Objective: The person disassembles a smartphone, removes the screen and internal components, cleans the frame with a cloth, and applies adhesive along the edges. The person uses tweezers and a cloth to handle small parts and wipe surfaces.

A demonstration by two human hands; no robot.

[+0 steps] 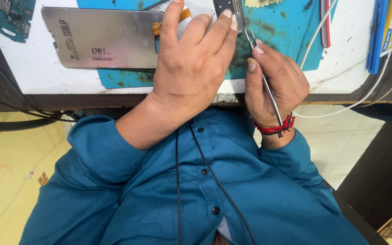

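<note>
Teal button-front shirt [214, 181] with two thin black cords [178, 181] down its chest, nearest the lens. Right hand [275, 86], red thread band [275, 128] at the wrist: fingers pinched shut on slim metal tweezers [268, 86], tips at the dark component [227, 8] on the teal work mat [277, 31]. Left hand [191, 63]: fingers extended, loosely together, pressing flat beside the silver display panel back [100, 38], gripping nothing; white cable [364, 97] at right.

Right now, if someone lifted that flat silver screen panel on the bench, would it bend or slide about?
The silver panel looks thin and flat, so probably light and rather stiff, yet fragile if flexed. Its smooth sheen suggests it could slide easily on the white bench top. The orange ribbon strip at its edge looks floppy and easily torn.
</note>
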